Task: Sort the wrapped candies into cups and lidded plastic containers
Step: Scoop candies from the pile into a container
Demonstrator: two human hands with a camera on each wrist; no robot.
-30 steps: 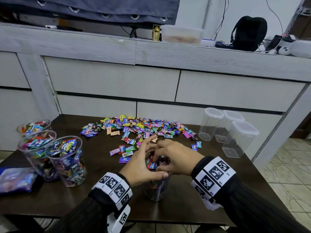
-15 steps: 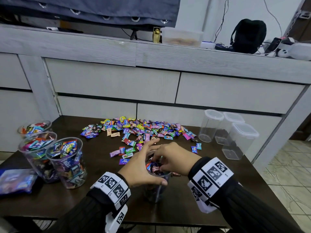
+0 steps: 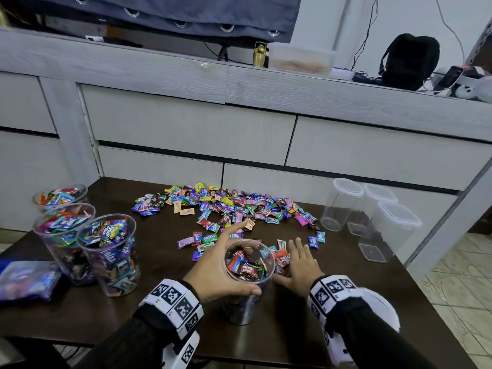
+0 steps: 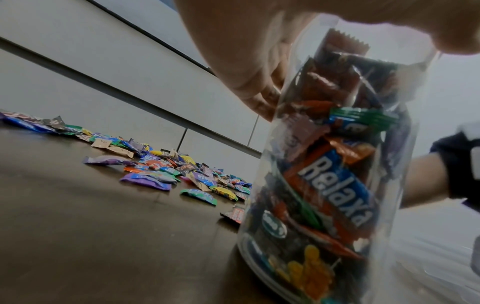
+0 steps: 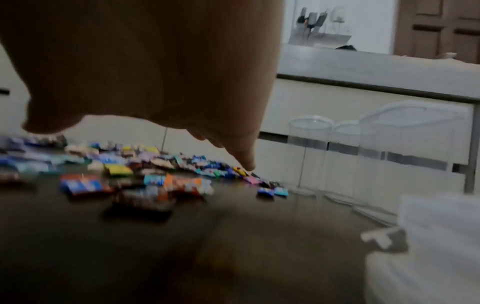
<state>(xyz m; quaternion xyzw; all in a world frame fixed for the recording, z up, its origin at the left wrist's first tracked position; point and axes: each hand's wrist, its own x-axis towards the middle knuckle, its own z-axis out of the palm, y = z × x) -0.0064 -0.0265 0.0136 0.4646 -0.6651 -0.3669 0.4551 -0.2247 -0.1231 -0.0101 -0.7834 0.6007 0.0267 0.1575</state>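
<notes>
A clear plastic cup full of wrapped candies stands near the table's front edge. My left hand grips it around the rim, thumb at the near side; the left wrist view shows the cup packed with wrappers. My right hand lies flat with straight fingers on the table just right of the cup, beside a few candies. A wide pile of loose candies covers the table's far middle. The right wrist view shows the palm above the blurred candies.
Three candy-filled cups stand at the left, with a blue candy bag in front of them. Three clear lidded containers stand at the right, close to the table edge. A grey drawer unit backs the table.
My right hand has left the cup's mouth and dropped flat onto the table to its right. The left hand keeps its hold on the cup.
</notes>
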